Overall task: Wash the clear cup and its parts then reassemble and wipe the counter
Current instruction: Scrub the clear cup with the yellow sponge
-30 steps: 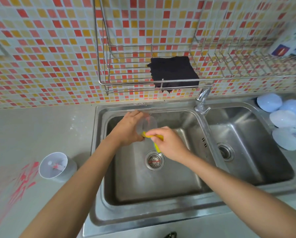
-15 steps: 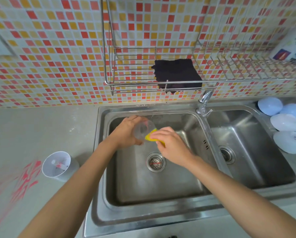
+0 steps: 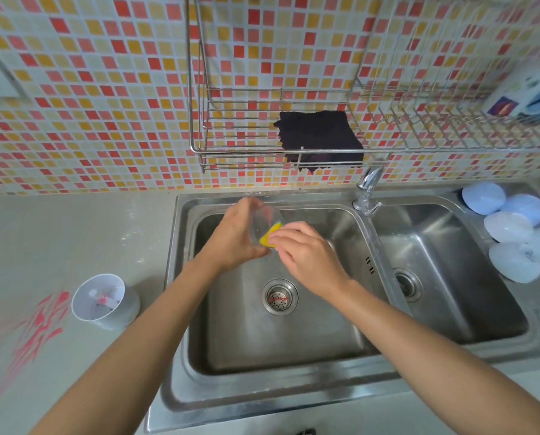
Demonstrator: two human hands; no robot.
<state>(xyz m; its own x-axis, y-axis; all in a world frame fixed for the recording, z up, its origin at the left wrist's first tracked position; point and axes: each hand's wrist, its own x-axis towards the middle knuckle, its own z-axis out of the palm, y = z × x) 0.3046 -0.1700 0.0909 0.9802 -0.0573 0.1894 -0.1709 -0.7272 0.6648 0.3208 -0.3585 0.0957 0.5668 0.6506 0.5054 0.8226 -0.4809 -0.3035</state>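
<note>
The tiled wall (image 3: pixel 90 98) of red, orange and cream squares fills the top of the view, with a wire rack (image 3: pixel 294 146) fixed to it. The grey tabletop (image 3: pixel 74 233) runs below, marked with red smears (image 3: pixel 39 328) at its left. Set into it is a steel double sink (image 3: pixel 181 309); the tap (image 3: pixel 367 189) stands at the divider between the two basins. A black cloth (image 3: pixel 319 138) lies in the rack. Pale blue lids (image 3: pixel 510 233) are piled at the sink's right end. A white cup-shaped part (image 3: pixel 104 301) stands on the tabletop just left of the sink, with small pieces inside. Over the left basin, above the drain (image 3: pixel 279 296), the left hand (image 3: pixel 234 237) grips the clear cup (image 3: pixel 264 222), tilted with its mouth toward the right. The right hand (image 3: pixel 306 252) pinches a yellow sponge (image 3: pixel 270 235) and presses it against the cup's mouth.
</note>
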